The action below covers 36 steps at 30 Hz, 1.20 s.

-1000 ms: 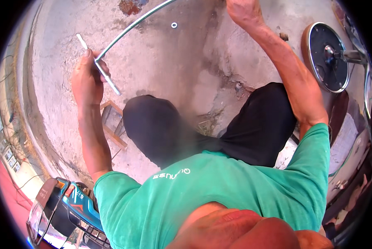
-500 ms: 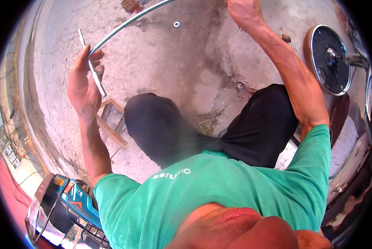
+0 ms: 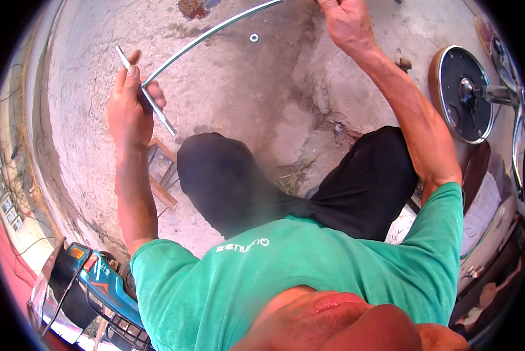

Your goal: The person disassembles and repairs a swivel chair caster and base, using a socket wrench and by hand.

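My left hand (image 3: pixel 130 111) is closed around the crosspiece of a long T-shaped metal rod (image 3: pixel 201 38). The crosspiece's upper end pokes out above my fingers, and its lower end sticks out below them toward my knee. From the crosspiece, the rod's long shaft runs up and to the right, out through the top edge. My right hand (image 3: pixel 350 26) is at the top right, its fingers partly cut off by the picture's edge. Whether it grips the far end of the rod is hidden.
A small ring (image 3: pixel 254 38) lies on the rough concrete floor. A wooden frame (image 3: pixel 163 190) stands beside my left knee. At right is a round seat (image 3: pixel 464 93) on a metal post; at lower left, a blue machine (image 3: pixel 104 278) and a wire basket.
My left hand has moved slightly right and up with the rod, and its fingers have shifted on the crosspiece. My right hand has moved a little lower in the picture.
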Each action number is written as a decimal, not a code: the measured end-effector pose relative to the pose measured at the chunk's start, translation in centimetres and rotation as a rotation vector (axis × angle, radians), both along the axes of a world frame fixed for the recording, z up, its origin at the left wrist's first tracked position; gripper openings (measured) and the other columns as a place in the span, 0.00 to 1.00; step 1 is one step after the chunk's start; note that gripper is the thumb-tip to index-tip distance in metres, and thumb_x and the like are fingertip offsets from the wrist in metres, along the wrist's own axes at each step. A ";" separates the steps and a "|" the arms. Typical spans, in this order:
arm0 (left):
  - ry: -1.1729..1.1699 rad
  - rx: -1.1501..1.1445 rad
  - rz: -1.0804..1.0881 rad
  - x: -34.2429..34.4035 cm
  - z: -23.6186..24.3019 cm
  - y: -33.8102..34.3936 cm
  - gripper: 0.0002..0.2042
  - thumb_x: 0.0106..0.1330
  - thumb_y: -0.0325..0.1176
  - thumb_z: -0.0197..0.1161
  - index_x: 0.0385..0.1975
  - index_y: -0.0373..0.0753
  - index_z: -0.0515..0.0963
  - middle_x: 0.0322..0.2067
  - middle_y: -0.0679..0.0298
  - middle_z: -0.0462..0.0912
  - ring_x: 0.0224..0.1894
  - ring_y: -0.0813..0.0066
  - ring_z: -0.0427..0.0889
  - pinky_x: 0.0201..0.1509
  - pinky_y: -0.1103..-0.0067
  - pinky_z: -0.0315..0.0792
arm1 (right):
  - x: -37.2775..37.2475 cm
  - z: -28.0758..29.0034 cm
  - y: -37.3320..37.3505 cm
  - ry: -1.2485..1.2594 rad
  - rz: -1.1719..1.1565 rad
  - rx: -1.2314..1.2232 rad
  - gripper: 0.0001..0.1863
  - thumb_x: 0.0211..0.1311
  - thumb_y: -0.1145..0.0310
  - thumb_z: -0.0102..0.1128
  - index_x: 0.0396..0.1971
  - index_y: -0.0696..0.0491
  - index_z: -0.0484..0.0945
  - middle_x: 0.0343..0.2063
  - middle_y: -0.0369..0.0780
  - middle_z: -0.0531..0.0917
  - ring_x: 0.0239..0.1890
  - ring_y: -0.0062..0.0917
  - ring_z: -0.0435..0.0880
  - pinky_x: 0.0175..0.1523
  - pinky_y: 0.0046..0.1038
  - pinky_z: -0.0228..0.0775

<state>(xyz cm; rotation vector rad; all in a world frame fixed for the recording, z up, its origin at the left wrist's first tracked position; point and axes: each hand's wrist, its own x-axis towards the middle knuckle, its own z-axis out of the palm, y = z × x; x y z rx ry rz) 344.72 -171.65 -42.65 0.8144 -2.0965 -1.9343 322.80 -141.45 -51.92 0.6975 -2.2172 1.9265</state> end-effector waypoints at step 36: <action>0.275 -0.548 -0.342 2.6 1.9 1.6 0.27 0.72 0.21 0.51 0.71 0.29 0.60 0.60 0.46 0.77 0.52 0.60 0.85 0.61 0.69 0.75 | -0.8 -0.9 0.1 -0.341 0.139 -0.283 0.13 0.76 0.69 0.51 0.53 0.58 0.78 0.36 0.30 0.80 0.36 0.14 0.75 0.42 0.19 0.69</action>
